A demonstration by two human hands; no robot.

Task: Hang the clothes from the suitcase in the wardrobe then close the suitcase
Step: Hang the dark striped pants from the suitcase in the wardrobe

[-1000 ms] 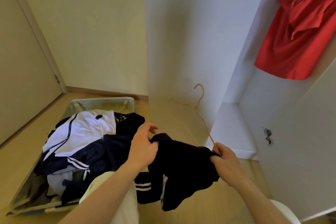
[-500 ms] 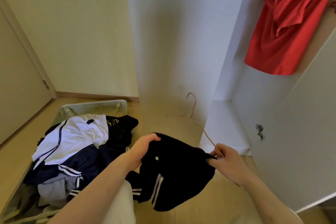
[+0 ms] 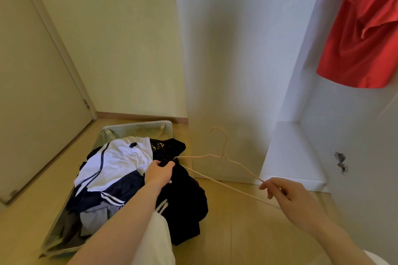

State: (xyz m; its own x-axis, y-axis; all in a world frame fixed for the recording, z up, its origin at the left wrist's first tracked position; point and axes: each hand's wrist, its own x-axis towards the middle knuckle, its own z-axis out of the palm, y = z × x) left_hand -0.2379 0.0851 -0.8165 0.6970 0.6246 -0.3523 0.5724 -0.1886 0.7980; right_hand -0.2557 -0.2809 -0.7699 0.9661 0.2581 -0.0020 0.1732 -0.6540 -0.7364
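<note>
While both hands grip hanger and black garment, clothes fill the suitcase.

Open suitcase on floor, heaped with white, navy and grey clothes. My left hand grips a black garment at one hanger end; my right hand pinches the other end. Red garment hangs in the wardrobe.
</note>
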